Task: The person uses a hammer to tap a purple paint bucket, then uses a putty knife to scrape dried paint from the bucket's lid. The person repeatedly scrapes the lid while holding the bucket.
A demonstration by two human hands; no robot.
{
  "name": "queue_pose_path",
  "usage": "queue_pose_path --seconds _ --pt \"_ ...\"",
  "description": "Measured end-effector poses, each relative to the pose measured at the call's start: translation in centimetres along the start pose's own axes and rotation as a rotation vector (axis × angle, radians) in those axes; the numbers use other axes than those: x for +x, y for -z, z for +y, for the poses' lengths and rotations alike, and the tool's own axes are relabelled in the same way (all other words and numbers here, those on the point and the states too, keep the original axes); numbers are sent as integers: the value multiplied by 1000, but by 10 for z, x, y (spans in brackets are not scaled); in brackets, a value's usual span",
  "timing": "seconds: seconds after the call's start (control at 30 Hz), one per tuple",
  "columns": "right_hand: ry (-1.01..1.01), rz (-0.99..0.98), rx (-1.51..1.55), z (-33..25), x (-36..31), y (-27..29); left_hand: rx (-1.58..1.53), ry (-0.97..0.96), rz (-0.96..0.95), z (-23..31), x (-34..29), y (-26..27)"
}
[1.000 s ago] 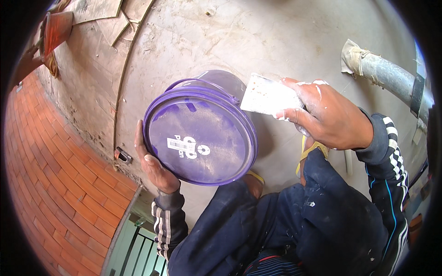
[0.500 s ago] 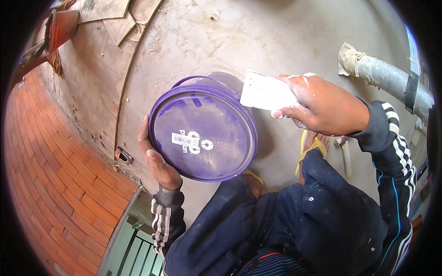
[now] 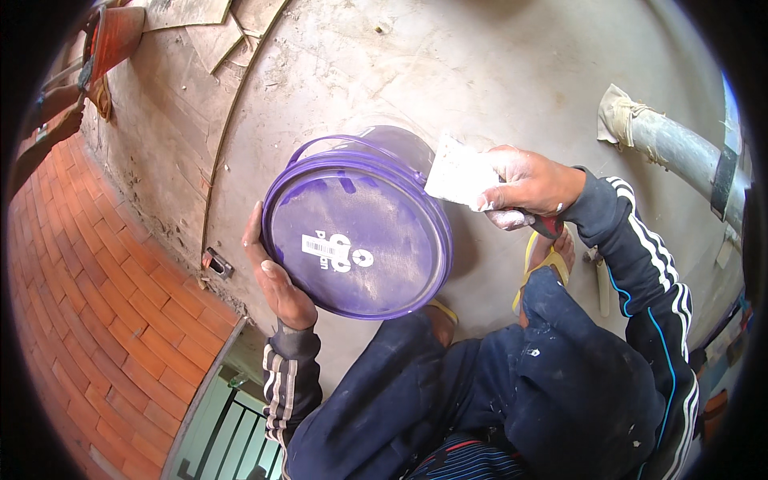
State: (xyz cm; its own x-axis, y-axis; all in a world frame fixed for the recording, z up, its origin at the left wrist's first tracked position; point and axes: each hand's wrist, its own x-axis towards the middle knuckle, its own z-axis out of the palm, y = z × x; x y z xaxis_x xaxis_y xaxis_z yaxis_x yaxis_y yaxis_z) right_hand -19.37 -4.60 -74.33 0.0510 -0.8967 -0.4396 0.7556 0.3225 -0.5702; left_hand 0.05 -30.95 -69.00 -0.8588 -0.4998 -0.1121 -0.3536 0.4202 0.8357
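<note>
navy tracksuit, white-striped sleeves, paint-flecked trousers, yellow flip-flops (image 3: 546, 264).

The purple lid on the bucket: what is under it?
Under the purple lid only the bucket's rim and handle show, with grey cement floor behind. The closed lid hides the contents. The left hand holds its edge.

Below you lies a grey concrete floor (image 3: 512, 72), dusty and stained. A red brick strip (image 3: 88, 320) borders it on your left. A wrapped grey pipe (image 3: 680, 152) rests on it to your right.
</note>
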Motion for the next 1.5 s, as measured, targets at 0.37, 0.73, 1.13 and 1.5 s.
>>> queue_pose_path --seconds 0.37,0.73,1.13,1.5 --pt "177 -61 -236 8 15 -14 13 46 26 3 0 -2" --pt "221 721 -552 -28 -56 0 -202 109 52 0 -3 -1" --pt "241 495 -354 -41 63 -21 -269 308 126 -20 -2 9" --pt "415 471 -580 -52 61 -16 -49 146 -178 0 43 12"
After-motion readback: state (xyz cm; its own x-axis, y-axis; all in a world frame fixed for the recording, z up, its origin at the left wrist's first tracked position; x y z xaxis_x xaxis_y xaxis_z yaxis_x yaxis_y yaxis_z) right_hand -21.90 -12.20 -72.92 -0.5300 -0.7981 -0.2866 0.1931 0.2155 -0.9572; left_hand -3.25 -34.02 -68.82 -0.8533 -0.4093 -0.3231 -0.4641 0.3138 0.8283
